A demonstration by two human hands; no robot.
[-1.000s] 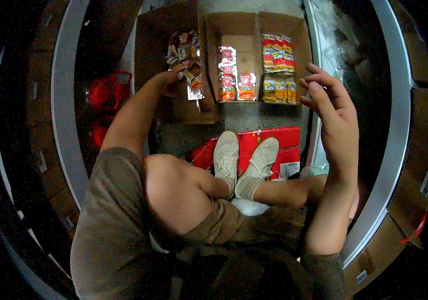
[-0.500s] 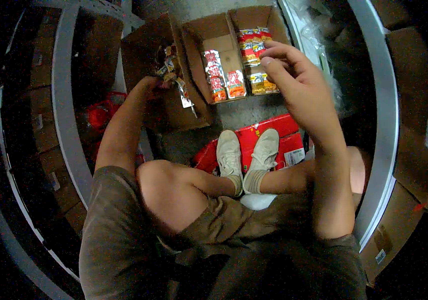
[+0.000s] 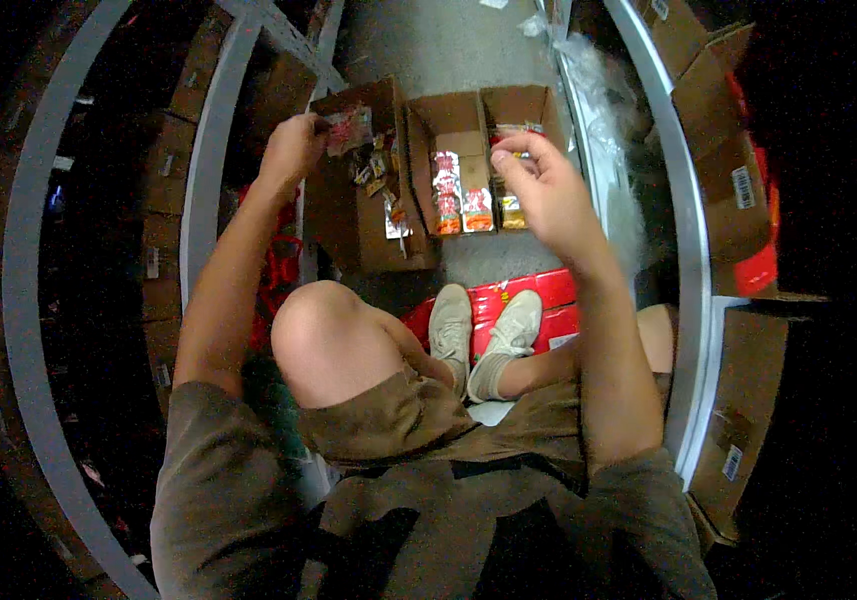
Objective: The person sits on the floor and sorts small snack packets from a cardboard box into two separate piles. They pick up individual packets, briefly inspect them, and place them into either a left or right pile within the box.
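Note:
My left hand [image 3: 298,148] is closed over the left cardboard box [image 3: 336,232], pinching the edge of a crumpled clear plastic bag with red print [image 3: 351,126]. Below the bag, several small loose sachets [image 3: 374,172] lie in that box, some silver, some yellowish. My right hand [image 3: 546,188] hangs above the right compartment of the divided carton [image 3: 441,112], fingers loosely curled and apart, nothing visible in them. It partly hides yellow sachets [image 3: 513,214] there. Silver sachets with red and orange [image 3: 446,190] stand in rows in the middle compartment.
My shoes [image 3: 451,322] rest by a red carton [image 3: 560,325]. Metal shelf posts [image 3: 216,160] rise on both sides, with brown cartons [image 3: 738,195] stacked on the right. Clear plastic wrap [image 3: 600,130] lies along the right side, and red packaging [image 3: 283,268] sits beside my left forearm.
My left hand has come up from inside the left box with the plastic bag now visible at its fingers. My right hand stays over the right compartment. The whole view has shifted.

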